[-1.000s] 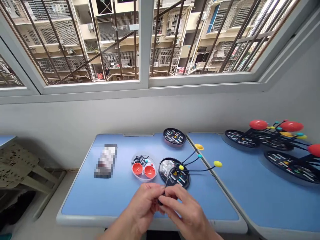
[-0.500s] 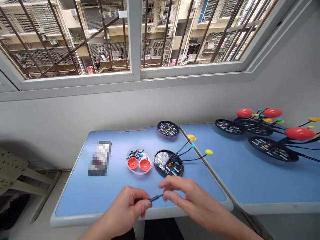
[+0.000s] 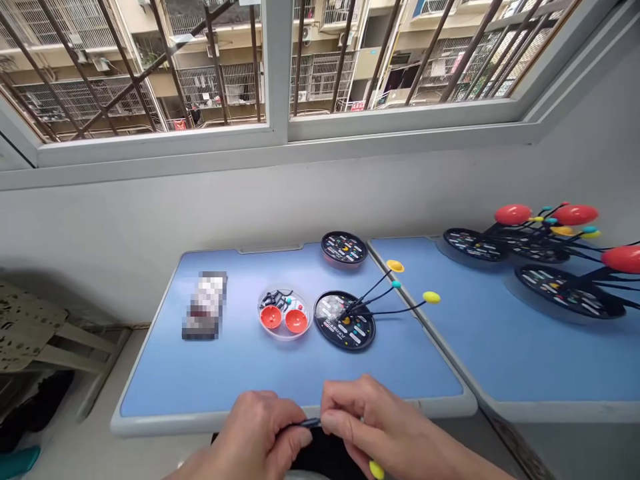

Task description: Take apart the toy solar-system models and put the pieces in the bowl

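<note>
My left hand [image 3: 257, 433] and my right hand [image 3: 367, 420] meet at the near edge of the blue table [image 3: 240, 373], both pinched on a thin black rod [image 3: 310, 423] held between them. A small yellow bead [image 3: 375, 469] shows below my right hand. Beyond the hands lies a black round base [image 3: 345, 320] with three thin arms ending in yellow and teal beads [image 3: 431, 297]. Left of it stands a clear dish [image 3: 285, 313] with two red half-shells and small black parts.
A second black disc [image 3: 344, 248] lies at the table's far edge, a blurred box [image 3: 205, 305] to the left. Several finished models with red balls [image 3: 545, 253] stand on the adjoining blue table at right. A window and grey wall lie behind.
The hands have dropped toward the near table edge and closed together again on the rod after parting half a second ago. The view has tilted slightly downward.
</note>
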The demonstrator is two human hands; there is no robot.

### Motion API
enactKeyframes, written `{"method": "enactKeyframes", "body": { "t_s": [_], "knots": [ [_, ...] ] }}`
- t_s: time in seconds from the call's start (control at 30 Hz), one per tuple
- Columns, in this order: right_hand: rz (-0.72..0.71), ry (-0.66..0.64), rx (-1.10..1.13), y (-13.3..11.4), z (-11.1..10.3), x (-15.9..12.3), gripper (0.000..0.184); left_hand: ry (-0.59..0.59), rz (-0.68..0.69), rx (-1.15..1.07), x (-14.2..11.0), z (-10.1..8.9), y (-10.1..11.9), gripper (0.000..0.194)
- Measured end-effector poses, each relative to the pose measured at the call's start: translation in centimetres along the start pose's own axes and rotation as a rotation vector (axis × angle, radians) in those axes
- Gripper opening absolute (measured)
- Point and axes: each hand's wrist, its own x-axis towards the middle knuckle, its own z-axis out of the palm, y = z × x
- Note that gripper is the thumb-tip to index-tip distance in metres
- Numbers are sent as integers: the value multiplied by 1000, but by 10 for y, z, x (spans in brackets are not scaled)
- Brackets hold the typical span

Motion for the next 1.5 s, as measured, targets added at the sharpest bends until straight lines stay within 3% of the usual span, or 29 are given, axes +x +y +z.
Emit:
{"method": "enactKeyframes", "body": {
  "t_s": [0.13,0.2,0.27,0.3,0.37,0.47,0.53,0.57,0.7,0.87,0.93,1.1,1.27,1.5],
  "knots": [
    [-43,24,-68,-6,8,-8,23,22,154,48,-5,11,-11,30],
    [-96,69,-88,-2,4,-13,26,93,195,28,-13,11,-21,33],
    [-80,166,-31,10,-7,-19,30,274,87,-44,-23,1,-32,36],
    [-34,215,26,18,-14,-21,32,390,-52,-104,-28,-6,-36,35],
    [35,321,100,32,-26,-22,31,460,-310,-258,-35,-21,-38,37],
    [36,232,168,41,-27,-16,18,236,-424,-699,-28,-27,-26,43],
    [-7,169,191,36,-15,-9,7,86,-440,-956,-15,-18,-14,45],
    [-30,138,192,32,-8,-6,11,46,-443,-1032,-7,-11,-8,45],
    [-118,18,157,13,12,5,22,-38,-397,-1097,12,6,2,41],
    [-79,162,108,9,17,12,35,-171,-350,-1143,13,6,0,39],
    [-64,155,150,11,18,13,36,-160,-351,-1167,12,7,-1,39],
    [-92,83,270,19,19,12,14,-72,-356,-1144,9,9,-4,41],
    [-26,9,426,27,21,15,16,-22,-324,-1197,6,3,-11,36],
    [35,98,239,14,24,19,18,-69,-270,-933,8,-1,-13,21]
  ]
}}
